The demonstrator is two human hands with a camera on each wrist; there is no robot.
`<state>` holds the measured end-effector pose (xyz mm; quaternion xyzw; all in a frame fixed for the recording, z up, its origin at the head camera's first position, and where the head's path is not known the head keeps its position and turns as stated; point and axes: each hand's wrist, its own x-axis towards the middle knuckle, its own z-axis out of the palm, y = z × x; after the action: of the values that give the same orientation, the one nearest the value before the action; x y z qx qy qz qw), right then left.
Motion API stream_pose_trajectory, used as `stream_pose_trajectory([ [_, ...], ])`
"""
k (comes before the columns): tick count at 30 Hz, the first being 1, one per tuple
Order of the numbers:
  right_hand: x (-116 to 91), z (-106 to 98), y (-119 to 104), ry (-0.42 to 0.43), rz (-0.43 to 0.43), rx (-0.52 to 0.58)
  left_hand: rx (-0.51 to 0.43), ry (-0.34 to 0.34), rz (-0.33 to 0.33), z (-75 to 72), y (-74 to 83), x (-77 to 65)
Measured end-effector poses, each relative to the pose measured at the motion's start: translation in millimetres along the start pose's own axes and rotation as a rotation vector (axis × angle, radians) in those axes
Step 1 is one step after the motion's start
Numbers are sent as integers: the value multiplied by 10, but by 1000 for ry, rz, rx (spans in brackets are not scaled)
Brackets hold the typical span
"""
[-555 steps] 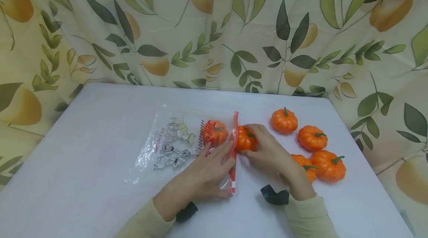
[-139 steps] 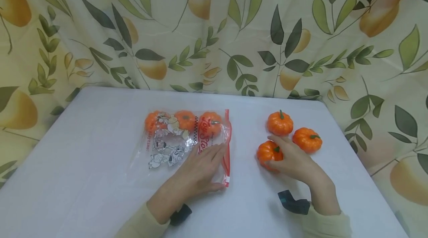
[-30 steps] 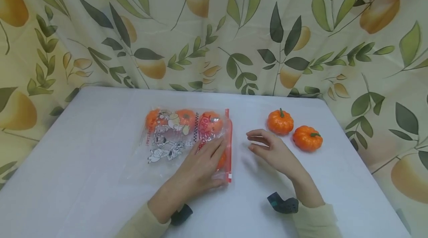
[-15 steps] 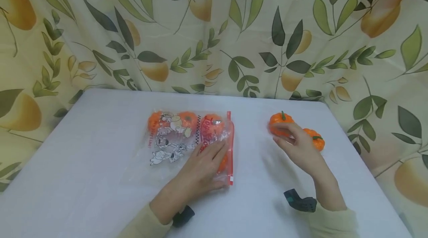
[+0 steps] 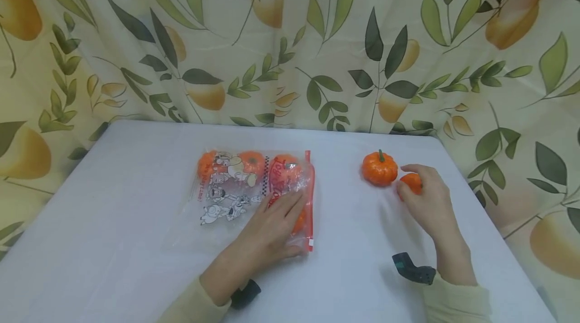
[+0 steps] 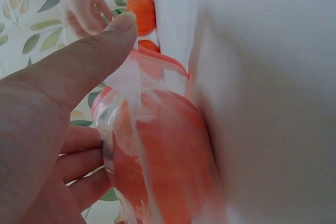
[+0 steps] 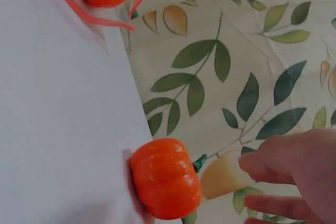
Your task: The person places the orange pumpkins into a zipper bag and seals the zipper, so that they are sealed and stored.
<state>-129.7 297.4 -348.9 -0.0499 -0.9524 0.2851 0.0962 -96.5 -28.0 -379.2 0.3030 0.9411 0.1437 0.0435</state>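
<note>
A clear zip bag (image 5: 226, 209) with printed cartoon figures and a red zip edge lies left of the table's middle, holding several small orange pumpkins (image 5: 251, 162). My left hand (image 5: 269, 230) rests on the bag near its mouth, fingers extended; in the left wrist view the thumb (image 6: 100, 51) lies along the bag's edge, beside a bagged pumpkin (image 6: 168, 156). On the right, my right hand (image 5: 428, 202) hovers over an orange pumpkin (image 5: 411, 183), thumb and fingers apart, partly hiding it. Another pumpkin (image 5: 379, 168) with a green stem stands just left of that hand.
The white table (image 5: 136, 187) runs back to a leaf-and-fruit patterned cloth (image 5: 290, 61). A dark wrist device (image 5: 413, 268) sits at the right sleeve; a second one (image 5: 245, 294) is at the left sleeve.
A fourth pumpkin has gone into the bag since several seconds ago. Over the last second my right hand has moved right from near the bag to the rightmost pumpkin. The left hand has stayed put.
</note>
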Motion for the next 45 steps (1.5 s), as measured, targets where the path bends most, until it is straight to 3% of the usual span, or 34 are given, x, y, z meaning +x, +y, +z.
stream_pose_trajectory([
  [10, 27, 71, 109, 112, 95, -36, -5, -16, -4, -6, -5, -8],
  [13, 36, 91, 166, 98, 135, -58, -18, -18, 4, -19, -5, -7],
  [19, 52, 172, 279, -12, 207, -74, -49, -19, 12, -61, -25, -20],
  [24, 72, 224, 345, -57, 205, -86, -35, -20, 7, -84, -37, -31],
  [31, 78, 251, 385, -37, 187, -82, -11, 2, 27, -69, -46, -27],
  [45, 77, 181, 360, -12, 154, -65, -22, -34, 1, -70, -49, -29],
])
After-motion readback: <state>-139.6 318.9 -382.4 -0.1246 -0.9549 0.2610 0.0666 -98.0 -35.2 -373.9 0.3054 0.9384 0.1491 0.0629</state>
